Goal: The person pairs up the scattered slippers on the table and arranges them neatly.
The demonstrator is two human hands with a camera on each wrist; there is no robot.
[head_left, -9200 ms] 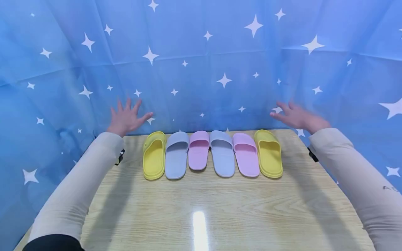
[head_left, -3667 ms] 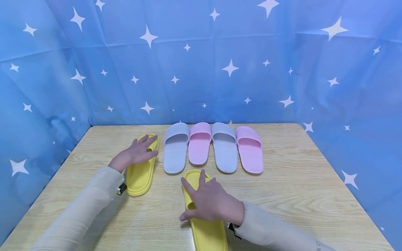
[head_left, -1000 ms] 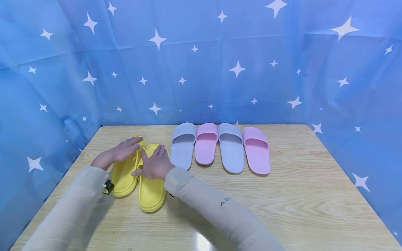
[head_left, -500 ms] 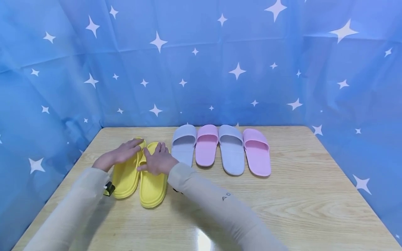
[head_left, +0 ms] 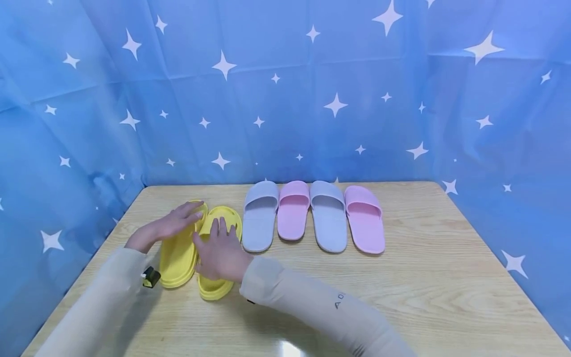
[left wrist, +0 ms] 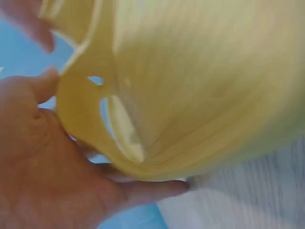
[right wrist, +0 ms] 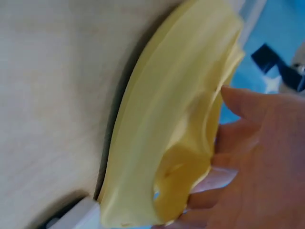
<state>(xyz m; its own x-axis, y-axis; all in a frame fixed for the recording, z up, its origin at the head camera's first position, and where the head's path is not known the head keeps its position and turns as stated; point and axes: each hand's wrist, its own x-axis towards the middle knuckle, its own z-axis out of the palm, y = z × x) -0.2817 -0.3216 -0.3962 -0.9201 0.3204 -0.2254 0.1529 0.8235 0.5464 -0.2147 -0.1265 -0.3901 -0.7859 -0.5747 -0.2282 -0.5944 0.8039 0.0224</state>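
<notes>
Two yellow slippers lie side by side on the left of the wooden table. On the left yellow slipper rests my left hand, thumb on its right side. The left wrist view shows that hand spanning the slipper's upper, one finger stretched along the far edge. Over the right yellow slipper my right hand spreads its fingers, covering the middle. In the right wrist view its thumb is at the edge of the upper, and the other fingers are partly hidden behind it.
Right of the yellow pair stand a grey slipper, a pink one, another grey one and another pink one, toes to the back. A blue star-patterned curtain hangs behind the table.
The yellow slippers were at opposite ends of the row; now they lie together at the left. Over the last half second my right hand has slid back towards me across its slipper.
</notes>
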